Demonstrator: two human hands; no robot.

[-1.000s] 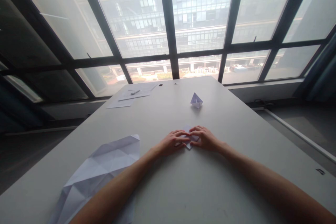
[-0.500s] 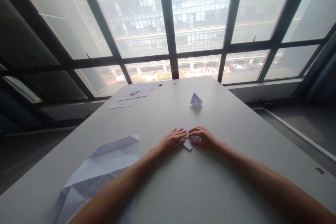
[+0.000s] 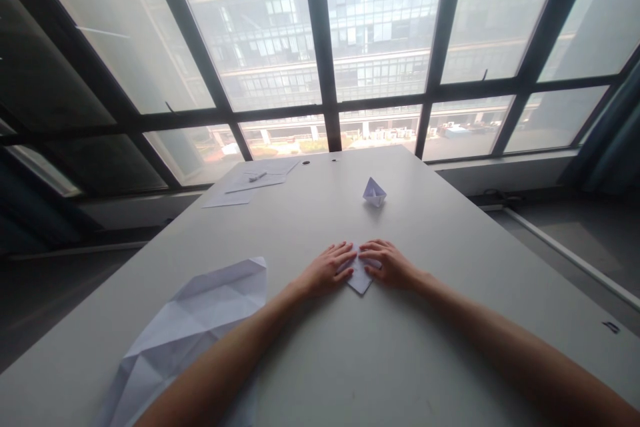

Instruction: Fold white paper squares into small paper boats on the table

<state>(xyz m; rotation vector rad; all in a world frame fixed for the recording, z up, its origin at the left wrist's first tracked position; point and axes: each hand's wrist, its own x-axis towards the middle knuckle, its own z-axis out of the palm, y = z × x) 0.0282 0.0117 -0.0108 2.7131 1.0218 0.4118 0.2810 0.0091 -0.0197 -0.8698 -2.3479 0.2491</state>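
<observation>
A small folded piece of white paper [image 3: 360, 278] lies flat on the grey table [image 3: 400, 360], its lower corner pointing toward me. My left hand [image 3: 326, 269] rests on its left side with the fingers stretched flat. From the right, my right hand [image 3: 389, 263] presses on it, fingers extended and slightly curled. The fingertips of both hands nearly meet above the paper's middle. Most of the paper is hidden under my hands.
A small folded paper boat [image 3: 374, 192] stands farther back on the table. A large creased white sheet [image 3: 190, 327] lies at the near left. Loose sheets with a pen [image 3: 255, 179] sit at the far left edge, before tall windows.
My fingers have spread flatter over the small paper, and its near corner now shows more between my hands. The arms stay where they were.
</observation>
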